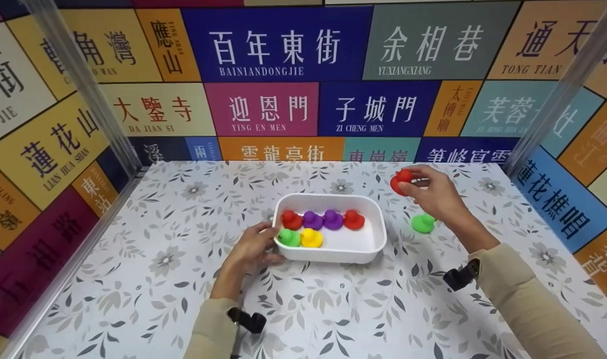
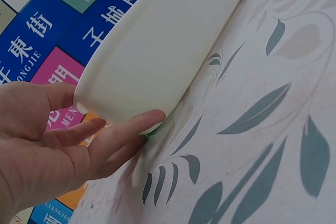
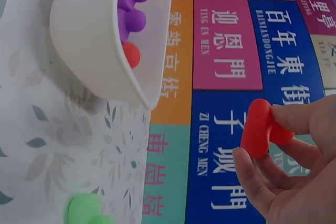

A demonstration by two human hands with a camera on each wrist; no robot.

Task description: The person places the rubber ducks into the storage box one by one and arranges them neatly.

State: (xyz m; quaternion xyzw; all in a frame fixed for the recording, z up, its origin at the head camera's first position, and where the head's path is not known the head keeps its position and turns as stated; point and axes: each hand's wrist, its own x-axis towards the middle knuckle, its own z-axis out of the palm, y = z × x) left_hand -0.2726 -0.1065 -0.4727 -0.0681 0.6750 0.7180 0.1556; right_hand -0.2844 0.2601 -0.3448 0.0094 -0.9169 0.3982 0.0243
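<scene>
A white rounded plastic tray (image 1: 356, 256) stands on the table with several small rubber ducks in it. Along its back side are a red duck (image 1: 291, 220), two purple ducks and another red one; a green duck (image 1: 289, 238) and a yellow duck (image 1: 312, 238) sit in front of them. My left hand (image 1: 256, 244) holds the tray's left end, fingers at the rim and thumb along the near side. Right of the tray, raised above the table, my right hand (image 1: 433, 192) pinches a red rubber duck (image 3: 256, 129) between thumb and fingers. Below that hand lies a green duck (image 1: 422, 224), partly hidden by it.
A white tablecloth (image 1: 134, 309) with a grey leaf and flower print covers the table. Colourful panels (image 1: 278, 45) with street-name lettering enclose the back and both sides. Clear upright posts (image 1: 91, 89) stand at the back corners.
</scene>
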